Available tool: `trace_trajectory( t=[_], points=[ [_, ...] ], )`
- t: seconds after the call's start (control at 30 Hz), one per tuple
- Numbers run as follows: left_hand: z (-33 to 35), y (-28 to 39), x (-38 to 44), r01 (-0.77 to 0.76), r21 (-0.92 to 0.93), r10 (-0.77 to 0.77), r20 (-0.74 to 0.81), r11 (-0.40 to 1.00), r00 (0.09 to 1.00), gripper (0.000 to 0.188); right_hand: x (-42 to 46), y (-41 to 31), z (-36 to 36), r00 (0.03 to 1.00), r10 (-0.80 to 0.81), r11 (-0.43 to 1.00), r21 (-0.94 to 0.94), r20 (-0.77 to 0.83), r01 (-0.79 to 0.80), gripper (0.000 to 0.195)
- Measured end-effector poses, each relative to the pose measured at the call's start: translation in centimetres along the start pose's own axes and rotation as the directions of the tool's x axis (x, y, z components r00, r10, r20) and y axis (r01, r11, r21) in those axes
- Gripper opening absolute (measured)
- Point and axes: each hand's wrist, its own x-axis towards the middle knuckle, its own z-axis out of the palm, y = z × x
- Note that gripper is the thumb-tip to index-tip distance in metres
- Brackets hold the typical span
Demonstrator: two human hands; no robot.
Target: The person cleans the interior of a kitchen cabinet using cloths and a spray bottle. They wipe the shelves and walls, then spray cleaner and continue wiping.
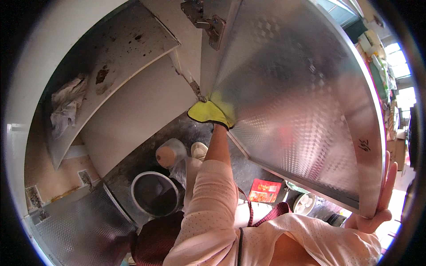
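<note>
A yellow cleaning cloth (pixel 208 111) with dark edging covers my left hand, whose fingers are hidden beneath it. The cloth lies against the inner face of an open cabinet door (pixel 293 99), low along the hinge side. This door has a shiny, patterned metal-look surface that mirrors the yellow. At the far right, my right hand (pixel 382 202) is at the door's outer edge, thumb on the near side and fingers reaching behind. A rusty hinge (pixel 213 28) joins the door to the cabinet at the top. Beside the cloth, a corroded lower hinge (pixel 196 88) shows.
Inside the cabinet, a stained shelf (pixel 133 43) holds a crumpled whitish cloth or bag (pixel 68 103). Another metal-look door (pixel 83 222) hangs open at lower left. A round bucket (pixel 155 194), a clear plastic container (pixel 169 154) and a red packet (pixel 265 190) are on the floor.
</note>
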Motion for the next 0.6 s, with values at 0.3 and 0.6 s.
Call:
trace_trajectory(
  t=[0.3,0.6],
  points=[
    [5.4,2.5,-2.4,0.124,0.242,-0.134,0.023,0.962,0.991,0.032,0.9,0.0,-0.5,1.000,0.003,1.000,-0.004,0.016,-0.003,0.097],
    [12.8,8.8,-14.1,-0.360,0.405,0.199,0.388,0.840,0.900,0.034,4.3,-0.6,1.8,0.990,-0.055,0.997,0.058,0.132,0.048,0.094]
  ],
)
